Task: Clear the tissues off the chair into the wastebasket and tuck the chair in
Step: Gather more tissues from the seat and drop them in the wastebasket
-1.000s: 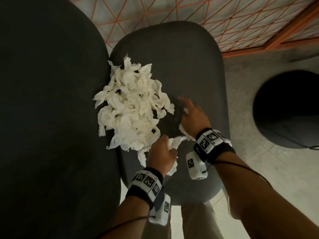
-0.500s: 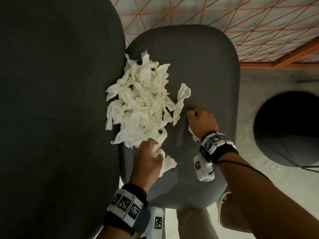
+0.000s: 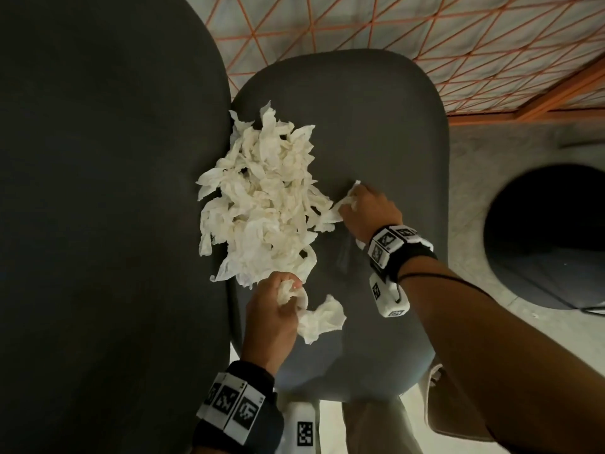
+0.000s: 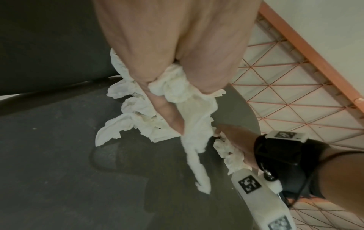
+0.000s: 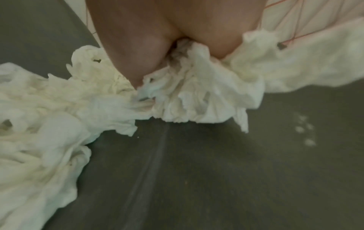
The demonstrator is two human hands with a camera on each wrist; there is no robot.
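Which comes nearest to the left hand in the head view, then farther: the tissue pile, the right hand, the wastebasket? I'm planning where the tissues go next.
1. The tissue pile: touching the left hand, just beyond its fingers on the chair seat.
2. The right hand: across the seat, at the pile's right edge.
3. The wastebasket: on the floor, far right, beyond the chair.

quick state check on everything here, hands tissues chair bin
left hand: grips a wad of tissue at the pile's near edge
right hand: grips tissue at the pile's right edge
tissue pile: heaped on the seat, not yet binned
chair: seat mostly bare on its right side, not tucked in
wastebasket: on the floor to the right, open, no tissue visible inside
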